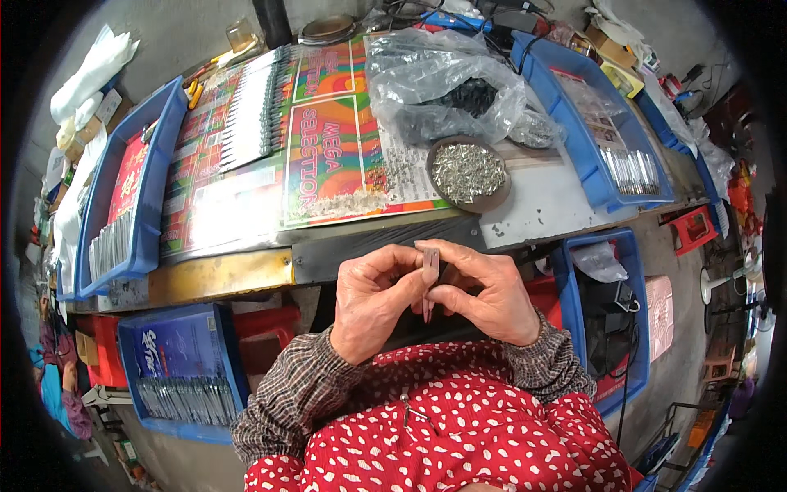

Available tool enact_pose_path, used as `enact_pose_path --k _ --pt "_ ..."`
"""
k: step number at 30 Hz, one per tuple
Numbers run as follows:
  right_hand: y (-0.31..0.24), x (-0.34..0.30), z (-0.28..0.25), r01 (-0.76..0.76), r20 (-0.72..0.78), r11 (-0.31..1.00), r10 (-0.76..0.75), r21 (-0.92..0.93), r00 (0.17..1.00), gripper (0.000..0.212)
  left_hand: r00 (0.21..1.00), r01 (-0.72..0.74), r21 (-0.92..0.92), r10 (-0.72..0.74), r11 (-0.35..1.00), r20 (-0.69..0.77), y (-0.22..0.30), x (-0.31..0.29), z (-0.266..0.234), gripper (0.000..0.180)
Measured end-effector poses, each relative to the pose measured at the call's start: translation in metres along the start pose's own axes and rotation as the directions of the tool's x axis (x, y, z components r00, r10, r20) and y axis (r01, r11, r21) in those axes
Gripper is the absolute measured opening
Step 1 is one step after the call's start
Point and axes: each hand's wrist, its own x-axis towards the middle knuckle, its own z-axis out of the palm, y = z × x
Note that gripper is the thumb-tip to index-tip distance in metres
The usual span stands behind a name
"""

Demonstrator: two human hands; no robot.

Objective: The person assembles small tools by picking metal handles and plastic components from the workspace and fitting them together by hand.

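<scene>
My left hand (373,299) and my right hand (492,295) meet above my lap, just in front of the table's near edge. Between the thumbs and fingers of both is a small, narrow, flat metallic piece (430,264), held upright. Its lower part is mostly covered by my fingers, so its exact kind is unclear. Beyond my hands, a dark round dish (490,202) holds a heap of small shiny metal parts (467,170). More tiny parts (348,203) lie loose on the colourful printed sheet (328,139).
A row of slim silver pieces (261,107) lies on the table. Blue trays with similar pieces stand at left (152,238), right (602,197) and lower left (229,361). Clear plastic bags (451,70) sit at the back. A blue bin (574,328) with a black device (607,307) is at lower right.
</scene>
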Motion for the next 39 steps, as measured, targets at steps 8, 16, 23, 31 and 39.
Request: enact_pose_path --k 8,16,23,31,39 --pt "-0.005 0.006 -0.023 0.107 0.186 0.993 -0.097 -0.047 0.978 0.017 0.958 0.153 0.151 -0.184 0.977 0.219 0.014 -0.003 -0.01 0.01" --pt "0.009 0.007 -0.013 0.031 -0.082 0.981 -0.015 0.193 0.997 0.016 0.943 -0.306 0.641 0.315 0.704 0.104 0.007 0.0 0.007 0.019" --pt "0.011 0.013 -0.013 0.084 -0.093 0.992 -0.075 0.093 0.993 0.017 0.874 -0.379 0.768 0.471 0.516 0.115 0.005 0.004 0.007 0.021" --pt "0.0 0.061 -0.067 0.116 -0.183 0.916 -0.198 -0.384 0.963 0.015 0.878 -0.363 0.82 0.458 0.443 0.142 0.013 0.005 -0.004 0.023" --pt "0.039 0.141 -0.118 0.04 -0.239 0.556 -0.419 -0.83 0.876 0.013 0.894 -0.329 0.827 0.432 0.457 0.117 0.018 0.007 -0.016 0.023"
